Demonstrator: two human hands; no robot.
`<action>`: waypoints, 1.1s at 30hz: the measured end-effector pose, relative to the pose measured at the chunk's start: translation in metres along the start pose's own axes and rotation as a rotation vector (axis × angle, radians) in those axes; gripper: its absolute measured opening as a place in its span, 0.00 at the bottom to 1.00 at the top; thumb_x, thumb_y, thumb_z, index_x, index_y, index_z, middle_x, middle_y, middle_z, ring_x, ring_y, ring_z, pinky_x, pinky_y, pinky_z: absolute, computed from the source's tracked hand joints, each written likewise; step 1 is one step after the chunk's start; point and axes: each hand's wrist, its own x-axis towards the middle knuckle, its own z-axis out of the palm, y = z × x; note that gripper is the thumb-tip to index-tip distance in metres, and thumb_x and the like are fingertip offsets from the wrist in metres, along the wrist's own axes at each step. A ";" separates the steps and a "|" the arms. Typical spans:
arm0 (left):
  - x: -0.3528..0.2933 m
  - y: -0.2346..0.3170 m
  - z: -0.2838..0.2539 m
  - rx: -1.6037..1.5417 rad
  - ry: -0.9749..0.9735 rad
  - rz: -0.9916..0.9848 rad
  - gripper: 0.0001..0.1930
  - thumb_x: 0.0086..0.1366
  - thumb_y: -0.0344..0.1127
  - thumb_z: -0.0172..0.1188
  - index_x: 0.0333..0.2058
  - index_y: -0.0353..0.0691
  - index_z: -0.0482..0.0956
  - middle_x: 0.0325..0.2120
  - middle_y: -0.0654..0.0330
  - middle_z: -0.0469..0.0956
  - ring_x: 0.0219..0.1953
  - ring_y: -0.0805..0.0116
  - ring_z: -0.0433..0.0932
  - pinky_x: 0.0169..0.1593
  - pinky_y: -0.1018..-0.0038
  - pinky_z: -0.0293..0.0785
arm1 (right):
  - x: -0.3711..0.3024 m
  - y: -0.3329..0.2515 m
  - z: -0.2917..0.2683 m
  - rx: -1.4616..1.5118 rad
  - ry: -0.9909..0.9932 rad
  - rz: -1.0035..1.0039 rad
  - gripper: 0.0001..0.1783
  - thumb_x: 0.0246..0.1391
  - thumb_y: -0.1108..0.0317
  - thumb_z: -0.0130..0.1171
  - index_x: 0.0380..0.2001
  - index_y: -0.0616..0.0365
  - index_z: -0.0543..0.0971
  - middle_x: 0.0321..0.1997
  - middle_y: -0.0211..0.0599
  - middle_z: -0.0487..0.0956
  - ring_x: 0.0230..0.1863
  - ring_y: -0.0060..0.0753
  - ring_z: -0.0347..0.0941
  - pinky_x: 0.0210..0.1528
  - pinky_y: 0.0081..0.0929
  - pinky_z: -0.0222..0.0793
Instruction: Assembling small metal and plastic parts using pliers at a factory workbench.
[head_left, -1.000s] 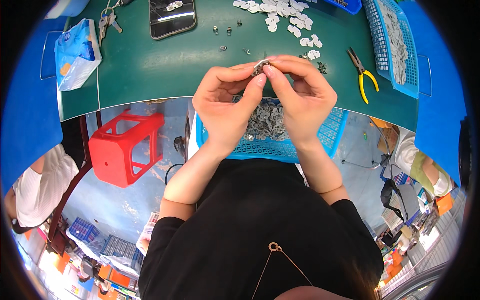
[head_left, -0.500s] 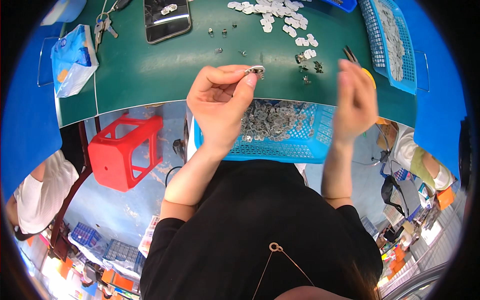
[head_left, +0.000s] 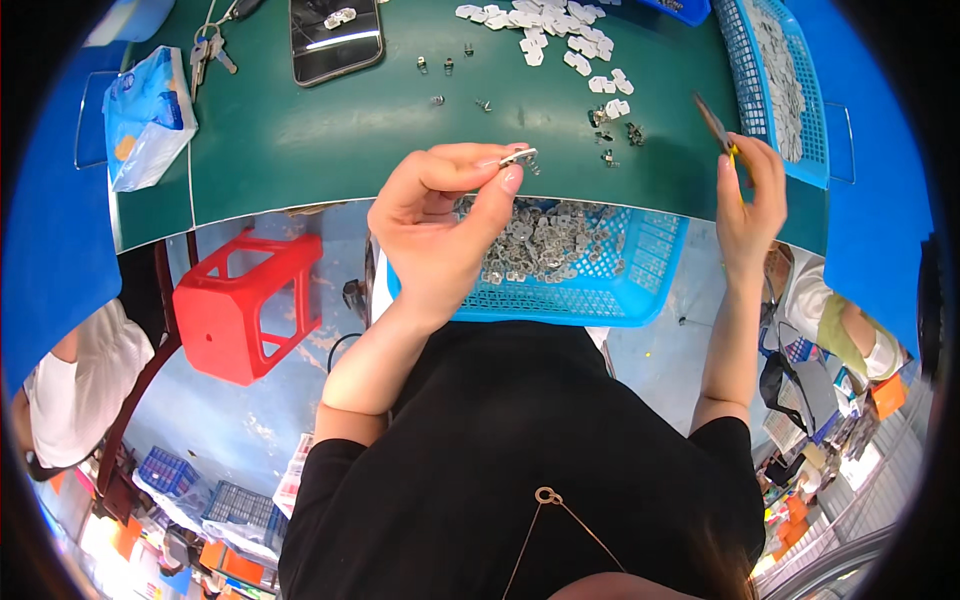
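Over the table's near edge, my left hand [head_left: 435, 225] is closed, pinching a small metal part [head_left: 520, 157] between thumb and fingertips. A pale flat piece and a bit of bent metal show on that part, though its detail is too small to make out. To the right, my right hand [head_left: 752, 205] is closed around the yellow handles of a pair of pliers [head_left: 713, 122]. Their dark jaws point away from me, toward the far left. Several small metal clips [head_left: 608, 157] lie on the green table between my hands.
Below the table edge, a blue basket [head_left: 640, 295] holds many metal pieces. White flat pieces [head_left: 575, 62] are spread at the back, beside a phone [head_left: 337, 50]. Another blue basket [head_left: 815, 130] stands right; a tissue pack [head_left: 150, 120] lies left. A red stool [head_left: 215, 325] stands below.
My right hand has moved rightward and closed on the pliers, which lay on the table. My left hand has stayed nearly in place with the metal part, tilting it slightly.
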 end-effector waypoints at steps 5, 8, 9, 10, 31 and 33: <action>-0.005 0.007 0.002 0.078 -0.012 0.076 0.09 0.51 0.14 0.60 0.29 0.33 0.74 0.33 0.51 0.79 0.39 0.61 0.80 0.42 0.73 0.76 | 0.032 -0.091 -0.041 -0.154 -0.192 -0.452 0.22 0.38 0.69 0.65 0.43 0.56 0.80 0.42 0.38 0.73 0.44 0.39 0.69 0.43 0.28 0.67; -0.004 0.010 0.002 0.177 -0.051 0.154 0.09 0.50 0.14 0.61 0.27 0.32 0.74 0.32 0.50 0.80 0.37 0.60 0.81 0.42 0.72 0.77 | 0.040 -0.106 -0.045 -0.254 -0.183 -0.647 0.23 0.34 0.65 0.68 0.40 0.52 0.82 0.42 0.34 0.72 0.43 0.39 0.67 0.44 0.29 0.67; -0.004 0.012 -0.001 0.246 -0.112 0.203 0.09 0.51 0.14 0.61 0.28 0.33 0.73 0.33 0.48 0.79 0.38 0.60 0.80 0.43 0.71 0.77 | 0.042 -0.107 -0.045 -0.252 -0.182 -0.651 0.23 0.34 0.65 0.68 0.40 0.52 0.82 0.42 0.34 0.72 0.43 0.39 0.67 0.44 0.29 0.67; -0.004 0.013 -0.002 0.314 -0.173 0.252 0.09 0.52 0.14 0.60 0.29 0.33 0.72 0.34 0.46 0.78 0.39 0.59 0.80 0.44 0.69 0.76 | 0.043 -0.107 -0.045 -0.271 -0.176 -0.697 0.23 0.33 0.65 0.69 0.40 0.52 0.82 0.43 0.34 0.72 0.43 0.38 0.68 0.43 0.29 0.68; -0.006 0.024 0.000 0.347 -0.222 0.178 0.08 0.50 0.12 0.61 0.27 0.30 0.74 0.33 0.46 0.79 0.39 0.58 0.80 0.45 0.67 0.76 | 0.065 -0.116 -0.053 -0.362 -0.255 -1.011 0.21 0.32 0.65 0.69 0.36 0.58 0.81 0.38 0.38 0.72 0.38 0.39 0.69 0.31 0.31 0.67; -0.006 0.025 0.001 0.344 -0.223 0.165 0.08 0.50 0.12 0.61 0.27 0.30 0.74 0.33 0.46 0.79 0.40 0.57 0.80 0.45 0.67 0.76 | 0.066 -0.117 -0.054 -0.346 -0.267 -1.022 0.21 0.31 0.65 0.69 0.35 0.59 0.81 0.38 0.38 0.72 0.36 0.39 0.70 0.30 0.31 0.67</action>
